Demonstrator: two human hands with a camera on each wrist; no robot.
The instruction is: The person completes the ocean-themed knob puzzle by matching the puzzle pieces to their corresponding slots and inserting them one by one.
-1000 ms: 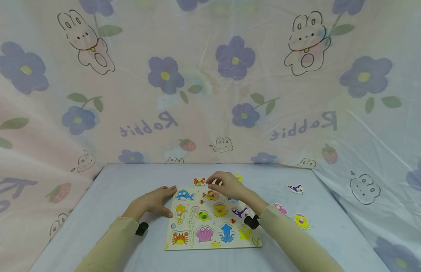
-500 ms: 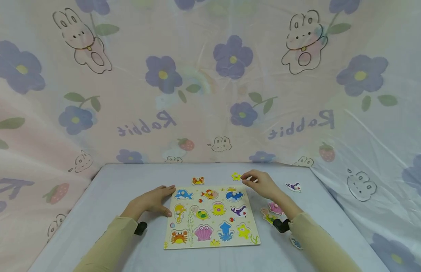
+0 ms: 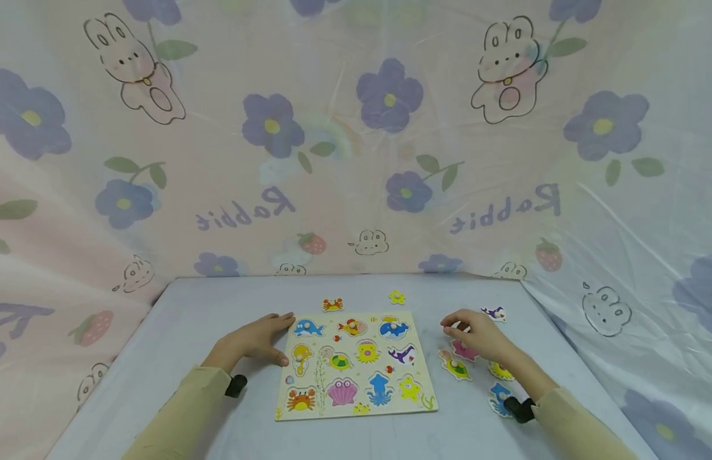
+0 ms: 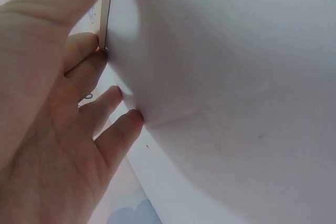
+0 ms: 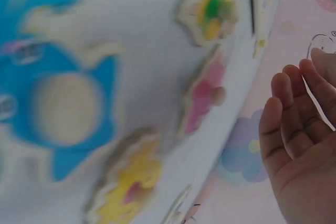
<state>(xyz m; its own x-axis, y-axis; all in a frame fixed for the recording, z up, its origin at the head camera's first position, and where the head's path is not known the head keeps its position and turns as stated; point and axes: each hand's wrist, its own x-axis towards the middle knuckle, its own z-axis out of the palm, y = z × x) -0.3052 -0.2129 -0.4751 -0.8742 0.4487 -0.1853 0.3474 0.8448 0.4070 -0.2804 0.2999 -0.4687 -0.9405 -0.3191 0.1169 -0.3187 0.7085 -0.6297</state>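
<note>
In the head view a puzzle board (image 3: pixel 420 365) with sea animal pictures lies on the table. My left hand (image 3: pixel 254 342) rests at its left edge with fingers spread; in the left wrist view, fingertips of this hand (image 4: pixel 73 124) touch the board's edge. My right hand (image 3: pixel 477 333) hovers right of the board with loosely bent fingers, over the pink shell piece (image 3: pixel 464 349). The right wrist view shows nothing held in this hand (image 5: pixel 302 129). Near it lie a turtle piece (image 3: pixel 455 367), a yellow octopus piece (image 3: pixel 500 372) and a blue squid piece (image 3: pixel 500 399), partly hidden.
Behind the board lie a crab piece (image 3: pixel 333 305) and a yellow star piece (image 3: pixel 397 297). An orca piece (image 3: pixel 494 313) is farther back on the right. Patterned cloth (image 3: pixel 333 160) hangs behind the table and at both sides.
From beside the crab piece, my right hand has swept right, past the star piece, to above the loose pieces. My left hand stays at the board's edge. The head view has shifted slightly.
</note>
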